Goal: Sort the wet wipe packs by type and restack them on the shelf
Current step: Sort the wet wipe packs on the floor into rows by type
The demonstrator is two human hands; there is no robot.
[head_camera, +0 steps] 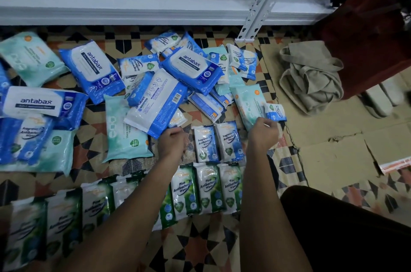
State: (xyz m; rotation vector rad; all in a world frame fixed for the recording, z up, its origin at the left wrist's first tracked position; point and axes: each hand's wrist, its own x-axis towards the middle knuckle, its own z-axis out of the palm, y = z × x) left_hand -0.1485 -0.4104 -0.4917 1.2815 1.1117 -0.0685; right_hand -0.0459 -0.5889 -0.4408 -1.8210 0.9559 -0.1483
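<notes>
1. your right hand point(263, 130) pinches a small blue-and-white pack point(275, 112) by its lower edge, lifted just over the right side of the pile on the patterned floor point(200, 247).
2. your left hand point(172, 139) has its fingers curled at the near end of a large antabax pack point(155, 102) that lies back-up; i cannot tell whether it grips that pack or the small one tucked beneath.
3. the rest of the packs lie on the floor: a mixed heap mid-floor, two fragrance-free packs point(219, 140) side by side, and a row of green pine packs point(206, 188) nearest you. the white shelf point(133, 13) above carries none that show.
4. judge these as soft film pouches, slick and squashy; small ones light enough for a pinch, the big antabax ones likely heavier and floppy.
5. take the large packs across the middle with fingers spread underneath, not by a sealed corner, or they may sag and slide out.
</notes>
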